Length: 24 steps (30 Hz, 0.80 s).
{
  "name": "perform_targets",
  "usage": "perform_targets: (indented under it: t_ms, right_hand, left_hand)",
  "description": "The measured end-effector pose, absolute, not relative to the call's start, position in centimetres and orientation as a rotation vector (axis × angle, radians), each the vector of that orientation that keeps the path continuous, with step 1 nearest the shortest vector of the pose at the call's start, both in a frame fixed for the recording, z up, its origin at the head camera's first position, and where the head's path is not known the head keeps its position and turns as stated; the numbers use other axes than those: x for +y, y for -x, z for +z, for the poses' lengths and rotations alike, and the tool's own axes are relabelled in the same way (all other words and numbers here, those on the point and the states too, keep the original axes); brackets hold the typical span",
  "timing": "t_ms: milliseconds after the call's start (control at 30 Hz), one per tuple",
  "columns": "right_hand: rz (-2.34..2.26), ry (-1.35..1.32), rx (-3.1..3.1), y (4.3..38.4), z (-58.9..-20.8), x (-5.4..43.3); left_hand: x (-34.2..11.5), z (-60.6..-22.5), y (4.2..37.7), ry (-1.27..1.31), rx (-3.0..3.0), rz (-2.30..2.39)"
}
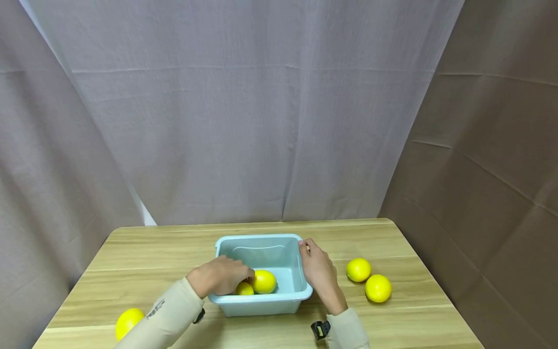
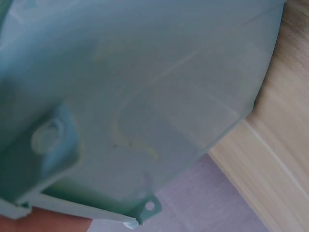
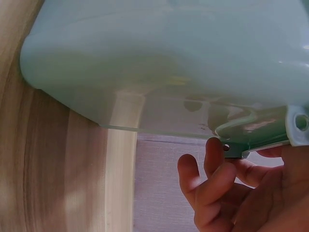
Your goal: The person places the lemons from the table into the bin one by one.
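A light blue plastic bin [image 1: 261,299] stands on the wooden table, two lemons inside it. My left hand [image 1: 224,275] reaches over the bin's left rim, palm down, with bent fingers right at the larger-looking lemon [image 1: 263,281]. Under those fingers a second lemon [image 1: 244,289] shows in part; I cannot tell whether the hand grips either one. At the bin's right side my right hand [image 1: 319,267] holds the rim, thumb on top. In the right wrist view, this hand's fingers [image 3: 217,186] curl below the rim, beside the bin's outer wall [image 3: 145,63].
To the right of the bin, two lemons, one nearer the back [image 1: 359,269] and one nearer the front [image 1: 378,288], lie close together on the table [image 1: 414,320]. Another lemon [image 1: 130,322] sits at the front left, partly behind my left sleeve. Grey curtains [image 1: 261,121] hang behind the table.
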State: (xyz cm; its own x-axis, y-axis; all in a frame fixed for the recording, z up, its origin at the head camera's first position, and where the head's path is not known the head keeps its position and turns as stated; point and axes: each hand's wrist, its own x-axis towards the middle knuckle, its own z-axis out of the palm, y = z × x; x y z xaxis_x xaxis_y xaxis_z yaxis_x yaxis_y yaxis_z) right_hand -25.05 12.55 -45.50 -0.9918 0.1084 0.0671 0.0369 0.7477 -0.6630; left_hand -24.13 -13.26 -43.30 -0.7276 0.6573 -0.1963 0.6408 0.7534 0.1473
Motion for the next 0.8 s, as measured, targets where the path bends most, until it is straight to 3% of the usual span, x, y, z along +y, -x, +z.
perform_targets:
  t_ms: [333, 800]
  right_hand:
    - [1.093, 0.161, -2.842, 24.7, -45.8, 13.7]
    - [1.09, 0.147, -2.838, 25.1, -46.0, 13.6]
  left_hand:
    - [-12.0, -43.5, 24.3, -1.059, 2.734, -0.029]
    - [-11.0, -44.0, 24.5, -0.887, 2.798, -0.239]
